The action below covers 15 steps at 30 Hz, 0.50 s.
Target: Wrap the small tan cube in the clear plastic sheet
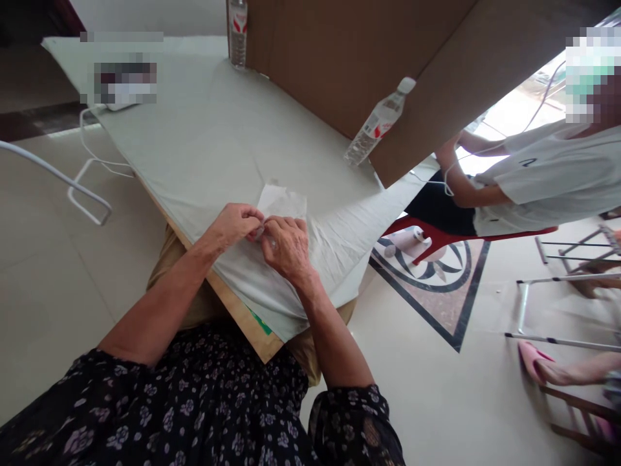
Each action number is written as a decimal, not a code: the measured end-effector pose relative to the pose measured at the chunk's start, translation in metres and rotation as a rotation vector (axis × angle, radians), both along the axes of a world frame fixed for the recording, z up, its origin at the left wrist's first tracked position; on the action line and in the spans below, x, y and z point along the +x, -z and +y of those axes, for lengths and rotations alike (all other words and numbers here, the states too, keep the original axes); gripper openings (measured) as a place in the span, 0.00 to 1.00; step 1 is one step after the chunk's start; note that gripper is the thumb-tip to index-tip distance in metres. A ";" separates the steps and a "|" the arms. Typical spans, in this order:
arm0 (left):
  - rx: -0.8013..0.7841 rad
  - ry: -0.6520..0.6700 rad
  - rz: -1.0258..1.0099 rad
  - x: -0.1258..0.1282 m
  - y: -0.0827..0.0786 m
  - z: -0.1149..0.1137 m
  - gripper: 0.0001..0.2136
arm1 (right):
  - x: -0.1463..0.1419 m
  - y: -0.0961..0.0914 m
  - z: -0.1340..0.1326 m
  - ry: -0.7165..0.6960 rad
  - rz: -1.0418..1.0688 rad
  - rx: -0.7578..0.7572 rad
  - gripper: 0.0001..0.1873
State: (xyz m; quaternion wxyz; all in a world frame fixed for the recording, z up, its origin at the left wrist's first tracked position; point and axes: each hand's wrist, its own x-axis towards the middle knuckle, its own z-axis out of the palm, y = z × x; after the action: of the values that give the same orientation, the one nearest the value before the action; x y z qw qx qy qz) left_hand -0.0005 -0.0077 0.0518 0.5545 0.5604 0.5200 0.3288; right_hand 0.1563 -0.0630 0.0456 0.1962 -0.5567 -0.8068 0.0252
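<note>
My left hand and my right hand meet near the front corner of the cloth-covered table. Both are closed, with fingertips pinching a small, clear, crinkled piece that looks like plastic. Its exact kind is too small and too covered by the fingers to make out. Just beyond my fingers, a white sheet lies flat on the cloth, partly hidden by my right hand.
A large brown cardboard panel stands across the table. One clear water bottle leans by its right end, another bottle is at its far left. Beyond it a person in a white shirt sits on a red chair.
</note>
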 end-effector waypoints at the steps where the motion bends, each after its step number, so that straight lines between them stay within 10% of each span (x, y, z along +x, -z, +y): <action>1: 0.023 0.023 0.022 -0.001 0.001 -0.001 0.09 | 0.000 0.000 -0.001 0.002 0.010 -0.002 0.09; 15: 0.690 0.144 0.673 0.002 0.017 -0.007 0.11 | 0.013 0.010 -0.001 -0.035 0.220 0.011 0.14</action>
State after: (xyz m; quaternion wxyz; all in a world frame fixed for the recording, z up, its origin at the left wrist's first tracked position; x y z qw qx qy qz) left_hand 0.0019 -0.0143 0.0348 0.1586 0.8215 0.4908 0.2432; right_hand 0.1689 -0.0636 0.0356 0.2860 -0.5353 -0.7902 0.0852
